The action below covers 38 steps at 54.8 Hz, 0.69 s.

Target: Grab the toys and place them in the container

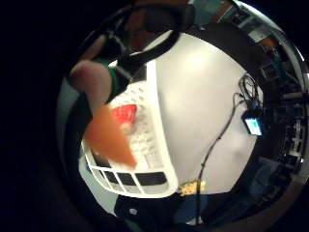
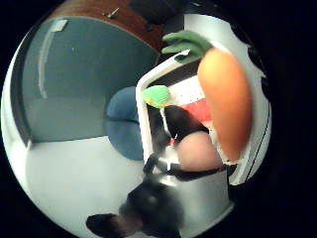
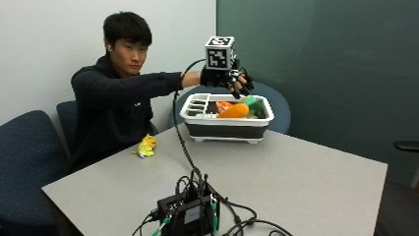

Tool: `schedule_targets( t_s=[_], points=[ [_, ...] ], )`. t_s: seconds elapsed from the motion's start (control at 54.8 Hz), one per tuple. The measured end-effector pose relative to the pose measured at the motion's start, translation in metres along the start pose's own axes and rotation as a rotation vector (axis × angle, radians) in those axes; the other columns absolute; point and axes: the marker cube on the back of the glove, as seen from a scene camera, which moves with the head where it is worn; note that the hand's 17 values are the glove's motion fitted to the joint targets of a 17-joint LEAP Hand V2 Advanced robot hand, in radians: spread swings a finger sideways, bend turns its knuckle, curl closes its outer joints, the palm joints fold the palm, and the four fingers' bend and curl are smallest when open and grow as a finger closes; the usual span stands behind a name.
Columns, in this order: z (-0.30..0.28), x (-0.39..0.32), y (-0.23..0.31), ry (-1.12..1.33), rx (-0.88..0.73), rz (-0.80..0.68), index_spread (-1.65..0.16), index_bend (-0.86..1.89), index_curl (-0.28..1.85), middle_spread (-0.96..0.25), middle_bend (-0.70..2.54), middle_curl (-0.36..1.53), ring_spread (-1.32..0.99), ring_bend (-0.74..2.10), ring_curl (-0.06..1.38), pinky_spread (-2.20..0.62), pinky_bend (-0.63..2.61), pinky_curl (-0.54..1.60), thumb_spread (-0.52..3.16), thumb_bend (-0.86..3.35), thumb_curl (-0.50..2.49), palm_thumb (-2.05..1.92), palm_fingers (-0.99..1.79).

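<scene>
Above the white container [image 3: 225, 120] in the outside view, the gloved right hand [image 3: 225, 78] hovers, fingers loosely spread, gripping nothing; the carrot toy [image 3: 233, 110] lies inside, while a yellow toy [image 3: 146, 145] waits on the bench [image 3: 294, 172]. Thumb-side palm view: carrot near the palm, over the container. Little-finger view: a red toy [image 1: 125, 112] is inside too. Task looks mostly done.

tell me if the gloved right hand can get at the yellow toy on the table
Probably yes: the yellow toy lies uncovered near the table's edge. But the right hand is above the container, beside the carrot.
</scene>
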Motion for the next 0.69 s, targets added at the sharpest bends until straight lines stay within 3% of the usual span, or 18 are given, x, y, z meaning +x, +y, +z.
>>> schedule_targets(
  t_s=[0.183, 0.347, 0.493, 0.694],
  points=[
    [-0.011, 0.031, 0.017, -0.036, 0.052, -0.076, -0.10, 0.18, 0.39, -0.08, 0.40, 0.65, -0.17, 0.98, 0.39, -0.13, 1.17, 0.44, 1.31, -0.02, 0.64, 0.13, 0.01],
    [-0.021, 0.047, 0.060, -0.067, -0.001, -0.291, -0.13, 0.22, 0.41, -0.08, 0.39, 0.61, -0.15, 0.87, 0.35, -0.07, 1.06, 0.39, 1.40, 0.01, 0.55, 0.15, -0.04],
    [-0.049, 0.095, 0.092, -0.026, 0.008, -0.305, -0.15, 0.21, 0.43, -0.06, 0.33, 0.57, -0.13, 0.74, 0.31, -0.04, 0.97, 0.35, 1.43, 0.00, 0.50, 0.16, -0.07],
    [-0.060, 0.138, 0.152, 0.105, -0.149, -0.317, -0.18, 0.16, 0.42, -0.03, 0.25, 0.52, -0.10, 0.61, 0.27, -0.02, 0.90, 0.33, 1.41, -0.01, 0.45, 0.17, -0.09]
  ],
)
